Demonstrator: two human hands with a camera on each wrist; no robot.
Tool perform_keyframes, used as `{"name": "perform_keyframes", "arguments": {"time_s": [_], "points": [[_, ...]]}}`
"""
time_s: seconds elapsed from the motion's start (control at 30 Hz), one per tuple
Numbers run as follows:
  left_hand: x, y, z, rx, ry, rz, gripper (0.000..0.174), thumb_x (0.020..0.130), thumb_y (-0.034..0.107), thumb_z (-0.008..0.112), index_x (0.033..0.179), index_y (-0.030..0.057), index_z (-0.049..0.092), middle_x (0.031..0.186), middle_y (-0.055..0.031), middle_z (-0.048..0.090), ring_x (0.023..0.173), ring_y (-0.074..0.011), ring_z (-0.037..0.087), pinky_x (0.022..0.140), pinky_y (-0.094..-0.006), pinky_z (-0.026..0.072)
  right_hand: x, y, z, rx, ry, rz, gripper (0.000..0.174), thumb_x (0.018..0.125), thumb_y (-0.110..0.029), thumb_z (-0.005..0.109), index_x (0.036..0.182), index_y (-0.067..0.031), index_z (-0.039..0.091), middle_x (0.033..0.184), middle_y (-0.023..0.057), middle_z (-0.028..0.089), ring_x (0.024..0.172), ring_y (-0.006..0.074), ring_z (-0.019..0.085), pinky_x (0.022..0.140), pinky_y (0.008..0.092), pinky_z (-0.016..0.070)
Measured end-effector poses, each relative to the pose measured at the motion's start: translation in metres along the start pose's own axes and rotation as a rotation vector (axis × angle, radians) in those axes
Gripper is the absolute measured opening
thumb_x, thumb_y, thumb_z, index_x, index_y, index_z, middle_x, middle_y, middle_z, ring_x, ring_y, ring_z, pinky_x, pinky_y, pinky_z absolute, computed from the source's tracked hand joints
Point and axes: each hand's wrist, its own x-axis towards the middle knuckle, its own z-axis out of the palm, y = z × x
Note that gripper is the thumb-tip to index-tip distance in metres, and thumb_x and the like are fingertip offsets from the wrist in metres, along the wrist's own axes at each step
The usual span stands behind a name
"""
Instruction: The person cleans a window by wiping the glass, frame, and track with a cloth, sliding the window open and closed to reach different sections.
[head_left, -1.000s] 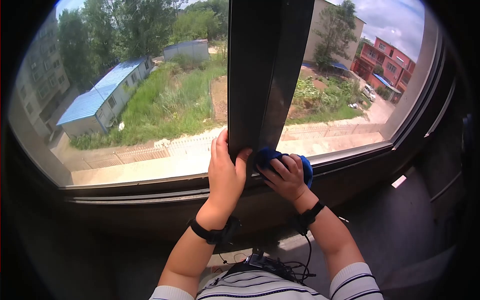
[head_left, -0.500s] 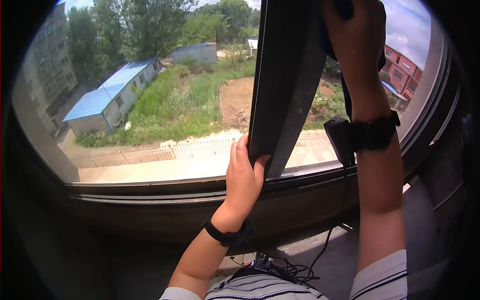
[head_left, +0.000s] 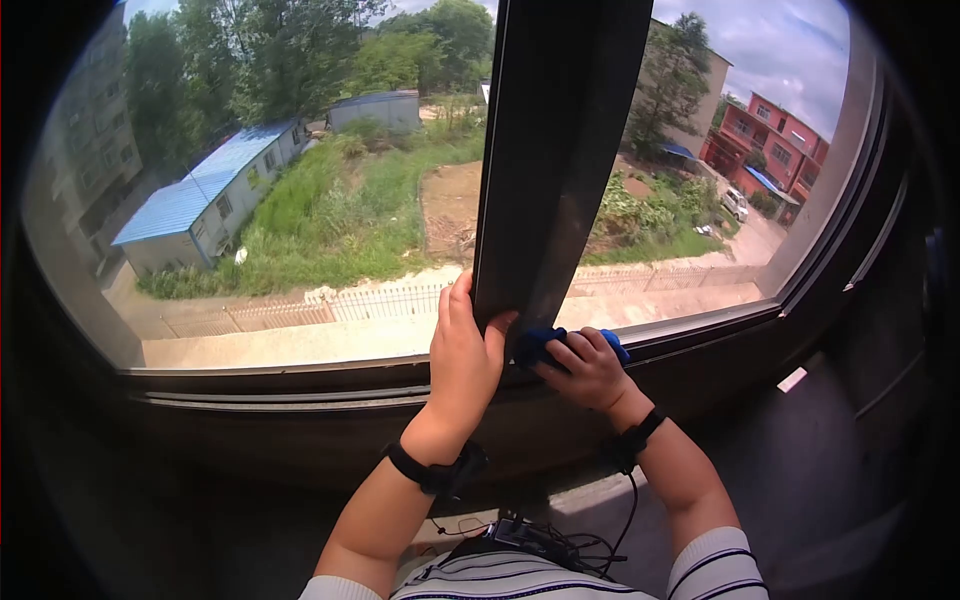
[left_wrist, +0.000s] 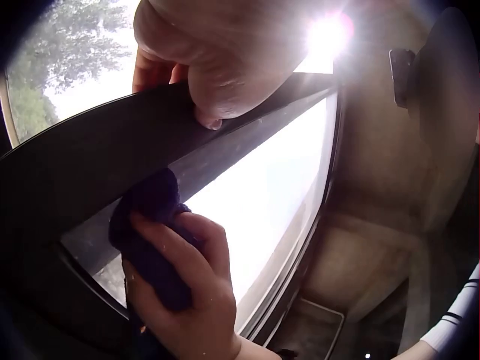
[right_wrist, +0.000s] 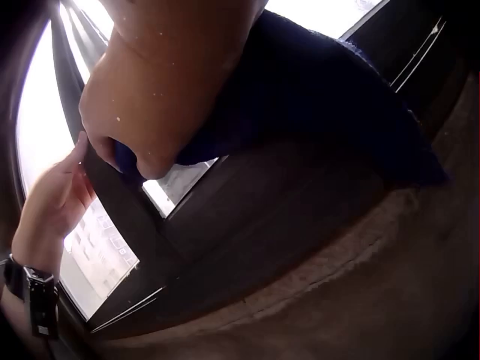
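Note:
A dark upright window frame [head_left: 555, 140] stands between two panes. My left hand [head_left: 465, 360] grips its left edge low down, fingers behind and thumb over the front, as the left wrist view also shows. To the right of it, my right hand [head_left: 592, 372] holds a bunched blue cloth [head_left: 540, 346] against the foot of the frame, in the lower corner by the right pane. In the left wrist view the fingers curl over the cloth [left_wrist: 154, 199]. A loose part of the cloth [right_wrist: 322, 97] hangs out past the hand in the right wrist view.
Below the panes runs the dark lower window rail with a metal track [head_left: 280, 401]. Both wrists wear black bands, and a black cable [head_left: 634, 515] runs from the right one to a device at the waist. Outside are grass, a fence and buildings.
My right hand went from the foot of the frame up high along its right side, then came back down with the cloth. The left hand keeps its hold on the edge.

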Motion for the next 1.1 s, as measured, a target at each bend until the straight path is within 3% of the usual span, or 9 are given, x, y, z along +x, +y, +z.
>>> {"name": "perform_keyframes", "arguments": {"time_s": [0.07,0.13,0.2,0.27,0.37,0.67,0.8,0.87,1.1], "points": [[0.0,-0.003,0.002,-0.004,0.017,0.026,0.055,0.089,0.011,0.07,0.134,-0.0015,0.042,0.115,-0.0179,0.055,0.104,-0.0315,0.06,0.09,-0.0374,0.0479,0.021,0.022,-0.022,-0.047,-0.012,-0.042,0.027,0.077,-0.021,0.067,0.103,-0.0288,0.071,0.113,0.0016,0.056,0.099,0.0209,0.054,0.087,0.04,0.0478],[0.0,-0.004,0.002,-0.001,0.013,0.025,0.055,0.089,0.01,0.07,0.135,-0.0013,0.042,0.115,-0.0177,0.056,0.104,-0.0312,0.06,0.09,-0.0373,0.0482,0.064,0.047,-0.045,-0.113,0.213,0.125,0.037,0.072,-0.022,0.074,0.108,-0.0291,0.072,0.111,0.0039,0.055,0.101,0.0229,0.054,0.086,0.0398,0.0474],[0.0,-0.005,0.003,0.007,0.005,0.021,0.054,0.089,0.009,0.07,0.135,-0.0012,0.042,0.115,-0.0175,0.056,0.103,-0.0309,0.061,0.09,-0.0373,0.0485,0.117,0.078,-0.074,-0.158,0.374,0.291,0.049,0.068,-0.018,0.08,0.116,-0.0228,0.07,0.111,0.007,0.056,0.097,0.0271,0.056,0.083,0.0405,0.0486],[0.0,-0.005,0.003,-0.038,0.006,0.027,0.056,0.087,0.009,0.07,0.133,-0.0035,0.041,0.116,-0.0222,0.054,0.105,-0.0405,0.057,0.088,-0.0431,0.0482,0.169,0.109,-0.095,-0.212,0.608,0.316,0.052,0.068,-0.016,0.08,0.119,-0.0207,0.068,0.113,0.0088,0.057,0.096,0.0297,0.057,0.082,0.0398,0.0493],[0.0,-0.003,0.002,-0.052,-0.002,0.003,0.055,0.087,0.009,0.07,0.132,-0.0035,0.041,0.116,-0.0217,0.054,0.104,-0.0396,0.058,0.088,-0.0427,0.0485,0.194,0.109,-0.097,-0.157,0.65,0.315,0.051,0.069,-0.016,0.08,0.118,-0.0193,0.068,0.114,0.0103,0.058,0.096,0.0309,0.057,0.082,0.0389,0.0496],[0.004,0.005,-0.001,-0.004,-0.055,-0.056,0.054,0.086,0.01,0.071,0.13,-0.0039,0.042,0.116,-0.0226,0.056,0.105,-0.0405,0.059,0.087,-0.0435,0.0494,0.043,0.014,-0.028,0.156,0.161,0.399,0.054,0.062,-0.018,0.08,0.115,-0.0218,0.07,0.114,0.0068,0.053,0.102,0.0286,0.053,0.085,0.0426,0.0481],[0.004,0.004,0.005,-0.001,-0.059,-0.043,0.054,0.086,0.01,0.07,0.13,-0.0044,0.042,0.116,-0.0232,0.056,0.105,-0.0423,0.059,0.087,-0.0446,0.0495,0.031,0.007,-0.022,0.151,0.22,0.484,0.051,0.061,-0.012,0.08,0.111,-0.0207,0.071,0.113,0.0075,0.053,0.101,0.0303,0.054,0.085,0.0437,0.0494],[0.005,0.003,0.009,0.031,-0.033,0.03,0.053,0.088,0.011,0.072,0.132,0.001,0.044,0.11,-0.0184,0.062,0.095,-0.0312,0.066,0.081,-0.0372,0.0515,0.027,0.009,-0.02,0.155,0.235,0.493,0.051,0.061,-0.011,0.08,0.111,-0.02,0.071,0.111,0.008,0.053,0.101,0.0311,0.055,0.085,0.044,0.0495],[0.01,0.011,0.011,0.06,-0.084,0.041,0.055,0.084,0.015,0.076,0.13,0.0021,0.046,0.104,-0.0142,0.061,0.089,-0.0275,0.065,0.076,-0.0373,0.0517,0.018,0.013,-0.021,0.13,0.242,0.562,0.049,0.064,-0.01,0.081,0.111,-0.019,0.071,0.114,0.0091,0.052,0.1,0.0342,0.056,0.085,0.0451,0.0504]]}}
